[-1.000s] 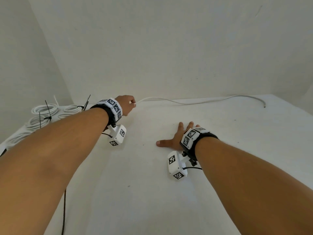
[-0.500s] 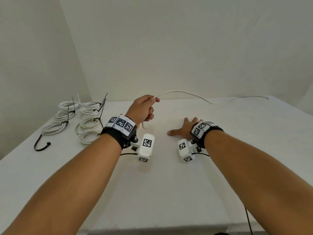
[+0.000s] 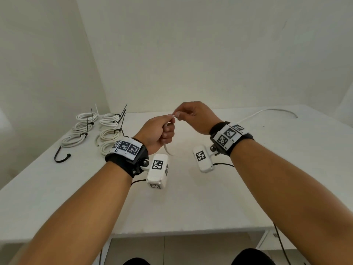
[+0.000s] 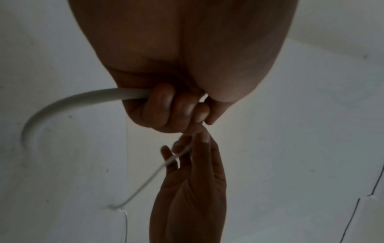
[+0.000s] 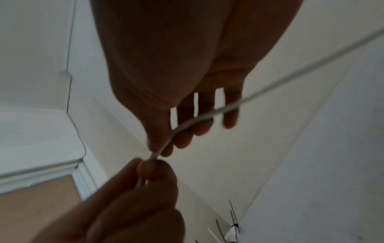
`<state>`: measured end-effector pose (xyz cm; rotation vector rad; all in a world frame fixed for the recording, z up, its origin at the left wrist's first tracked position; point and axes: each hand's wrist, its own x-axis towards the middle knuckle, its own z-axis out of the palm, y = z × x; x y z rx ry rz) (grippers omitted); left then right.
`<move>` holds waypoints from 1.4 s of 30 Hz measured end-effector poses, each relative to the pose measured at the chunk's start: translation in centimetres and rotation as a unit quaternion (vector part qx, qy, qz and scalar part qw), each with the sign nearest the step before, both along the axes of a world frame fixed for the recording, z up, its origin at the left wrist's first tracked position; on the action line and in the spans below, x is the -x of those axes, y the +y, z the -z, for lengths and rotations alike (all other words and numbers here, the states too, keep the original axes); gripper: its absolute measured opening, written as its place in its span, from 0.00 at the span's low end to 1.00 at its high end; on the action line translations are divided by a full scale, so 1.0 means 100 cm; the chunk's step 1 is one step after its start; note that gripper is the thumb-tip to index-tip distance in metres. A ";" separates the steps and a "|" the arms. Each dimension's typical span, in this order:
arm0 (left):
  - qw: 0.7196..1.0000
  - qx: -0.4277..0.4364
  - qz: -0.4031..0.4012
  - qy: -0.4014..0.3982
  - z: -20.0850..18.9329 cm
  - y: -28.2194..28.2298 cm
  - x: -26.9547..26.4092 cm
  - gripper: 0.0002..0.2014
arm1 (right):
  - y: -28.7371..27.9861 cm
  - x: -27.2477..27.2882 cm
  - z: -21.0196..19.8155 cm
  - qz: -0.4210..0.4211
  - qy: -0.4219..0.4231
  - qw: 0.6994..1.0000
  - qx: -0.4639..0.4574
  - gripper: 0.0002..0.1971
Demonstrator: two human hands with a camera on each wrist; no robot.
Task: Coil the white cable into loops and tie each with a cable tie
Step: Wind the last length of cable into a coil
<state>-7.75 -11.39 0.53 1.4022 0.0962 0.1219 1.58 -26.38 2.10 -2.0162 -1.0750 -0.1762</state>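
Note:
The white cable [image 3: 267, 111] lies along the table's far right. It rises to my two hands, which meet above the table's middle. My left hand [image 3: 168, 125] grips it in a fist, and a short cable end [image 3: 167, 149] hangs below the fist. My right hand [image 3: 178, 114] pinches the cable between thumb and forefinger right next to the left fist. In the right wrist view the cable [image 5: 290, 74] crosses my other fingers and runs off to the upper right. The left wrist view shows the cable end [image 4: 62, 103] curving out of the fist.
Several tied white coils [image 3: 84, 127] with black cable ties sticking up lie at the table's back left. A loose black cable tie [image 3: 61, 155] lies in front of them. The white table [image 3: 191, 207] meets walls at the back and left.
My left hand has pulled the cable from the back left toward the middle and lifted it. My right hand has left the tabletop and now pinches the cable beside the left fist.

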 end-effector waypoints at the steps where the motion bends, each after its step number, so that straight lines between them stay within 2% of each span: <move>1: 1.000 0.006 0.008 -0.002 0.000 0.000 0.004 0.13 | -0.002 0.002 -0.004 -0.006 0.011 1.000 -0.017 0.06; 7: 0.998 0.020 0.048 -0.022 0.003 -0.002 0.030 0.21 | -0.006 0.003 -0.025 0.012 0.008 0.993 -0.117 0.05; 13: 0.995 0.039 0.086 -0.033 0.001 -0.011 0.040 0.22 | -0.002 0.002 -0.029 0.023 0.002 0.983 -0.180 0.08; 20: 0.992 0.060 0.111 -0.021 0.002 -0.017 0.047 0.23 | -0.004 -0.005 -0.035 0.040 0.044 0.967 -0.247 0.08; 23: 0.983 0.107 0.134 -0.069 -0.010 -0.024 0.054 0.18 | -0.001 -0.001 -0.026 0.048 0.050 0.977 -0.201 0.09; 25: 0.969 0.161 0.147 -0.119 -0.025 -0.026 0.056 0.14 | 0.001 0.006 -0.014 0.035 0.064 0.990 -0.119 0.12; 27: 0.961 0.178 0.127 -0.168 -0.036 -0.023 0.051 0.11 | 0.005 0.016 0.000 0.023 0.067 0.996 -0.045 0.18; 29: 0.966 0.138 0.079 -0.205 -0.037 -0.018 0.044 0.10 | 0.010 0.026 0.009 0.013 0.064 0.998 -0.003 0.20; 33: 0.976 0.045 -0.003 -0.214 -0.026 -0.014 0.036 0.18 | 0.017 0.038 0.017 -0.002 0.053 0.998 0.036 0.22; 36: 0.976 0.050 -0.054 -0.205 -0.023 -0.010 0.033 0.23 | 0.019 0.043 0.027 -0.023 0.061 0.995 0.080 0.18; 40: 0.975 0.040 -0.092 -0.198 -0.016 -0.002 0.023 0.18 | 0.020 0.050 0.034 -0.042 0.073 0.990 0.109 0.17; 42: 0.975 -0.009 -0.122 -0.186 -0.011 0.002 0.019 0.17 | 0.020 0.055 0.033 -0.050 0.046 0.988 0.142 0.14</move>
